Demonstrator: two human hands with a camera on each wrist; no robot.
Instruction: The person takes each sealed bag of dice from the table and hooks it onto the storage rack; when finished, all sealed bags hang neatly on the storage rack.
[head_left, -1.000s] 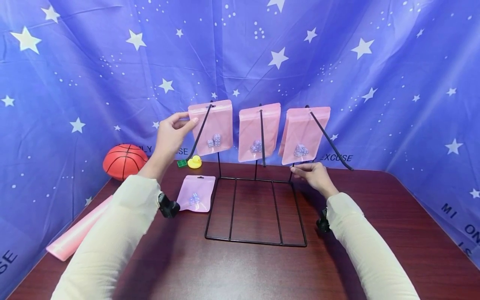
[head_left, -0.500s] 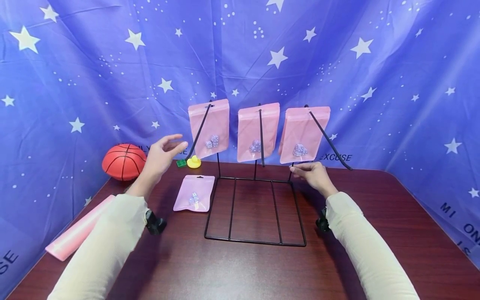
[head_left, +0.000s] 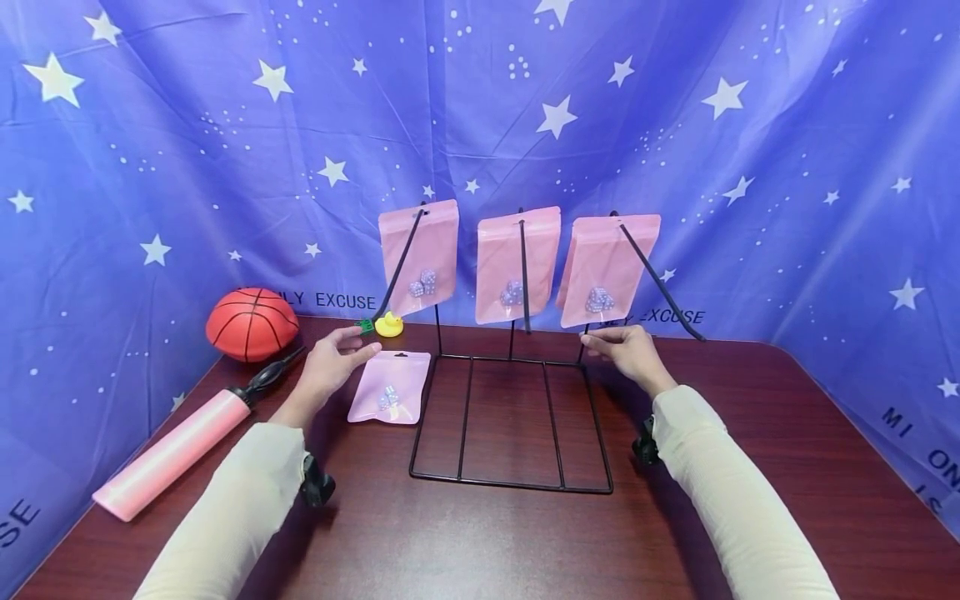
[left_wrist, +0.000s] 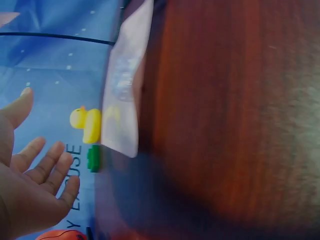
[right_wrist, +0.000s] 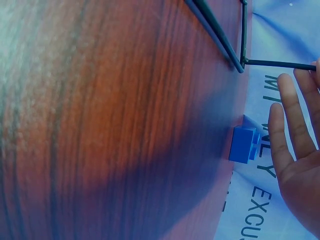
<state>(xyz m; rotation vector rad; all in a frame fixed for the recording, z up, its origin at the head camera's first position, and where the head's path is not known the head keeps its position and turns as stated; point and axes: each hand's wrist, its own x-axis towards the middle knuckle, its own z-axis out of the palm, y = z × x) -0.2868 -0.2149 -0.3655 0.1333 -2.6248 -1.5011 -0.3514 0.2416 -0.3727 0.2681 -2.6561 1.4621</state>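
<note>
My left hand (head_left: 326,371) hovers at the upper left corner of a flat pink zip bag (head_left: 375,404) with dice in it, lying on the table. Its fingers are spread and nothing is held, as the left wrist view shows. On the black wire display rack (head_left: 512,483) hang pink dice bags: a left bag (head_left: 438,250), a middle bag (head_left: 498,258) and a right bag (head_left: 592,258), which has another behind it. My right hand (head_left: 633,354) pinches the rack's right upright below that bag. In the right wrist view its other fingers extend beside the wire.
A yellow rubber duck (head_left: 388,325) and a green block (head_left: 365,326) sit behind the flat bag. To the left are a red basketball (head_left: 252,325) and a pink hand pump (head_left: 176,454). A blue block (right_wrist: 242,144) stands near the right hand.
My left hand has let go of the left hanging bag and come down to the flat bag on the table. The right hand stays at the rack's upright.
</note>
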